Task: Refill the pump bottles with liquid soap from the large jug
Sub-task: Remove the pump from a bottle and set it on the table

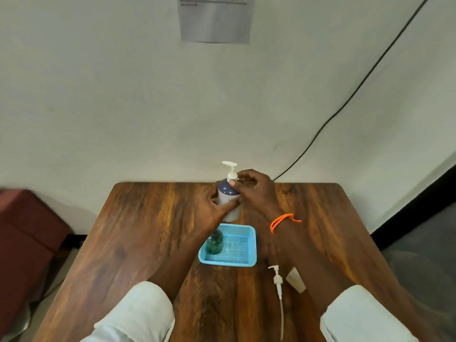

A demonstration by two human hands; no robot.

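A white pump bottle with a dark blue shoulder [228,193] stands upright near the far edge of the wooden table [138,230]. My left hand [217,211] wraps around its body. My right hand [256,188] pinches the white collar of its pump [231,169] with thumb and fingers. A small green bottle without a pump [214,241] stands in the left part of a light blue mesh basket [250,240]. A loose white pump with its long tube [278,290] lies on the table to the basket's right. No large jug is in view.
A small cream-coloured object [296,280] lies beside the loose pump, partly under my right forearm. A black cable [345,102] runs down the wall behind the table. A dark red seat [24,243] stands left of the table.
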